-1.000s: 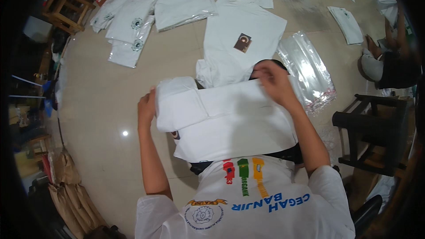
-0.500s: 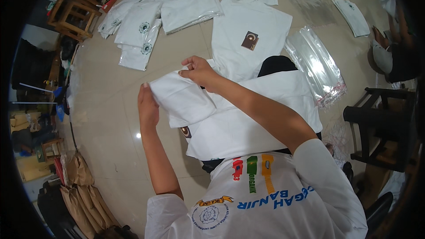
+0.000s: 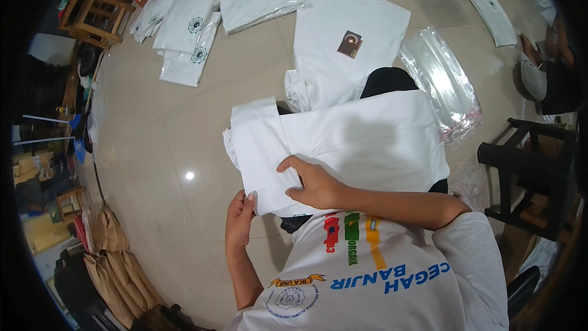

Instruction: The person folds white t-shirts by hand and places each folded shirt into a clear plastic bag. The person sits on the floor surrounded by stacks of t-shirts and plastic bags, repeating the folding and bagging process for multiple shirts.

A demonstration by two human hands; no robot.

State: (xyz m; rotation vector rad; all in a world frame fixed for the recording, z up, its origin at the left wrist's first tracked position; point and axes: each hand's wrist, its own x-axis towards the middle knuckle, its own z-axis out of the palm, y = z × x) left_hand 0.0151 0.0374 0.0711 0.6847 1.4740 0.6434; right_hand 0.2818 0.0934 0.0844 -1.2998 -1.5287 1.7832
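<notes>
One folded wht cloth (image 3: pixel 367 147): L hand (image 3: pixel 239 217) pinching its near L corner, R hand (image 3: pixel 318 186) spread atop it; clr bags (image 3: pixel 442 83) by its far R corner.

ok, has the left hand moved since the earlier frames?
Yes. Judged against the spread-out white T-shirt, the left hand has come down the view, slightly to the right too.
</notes>
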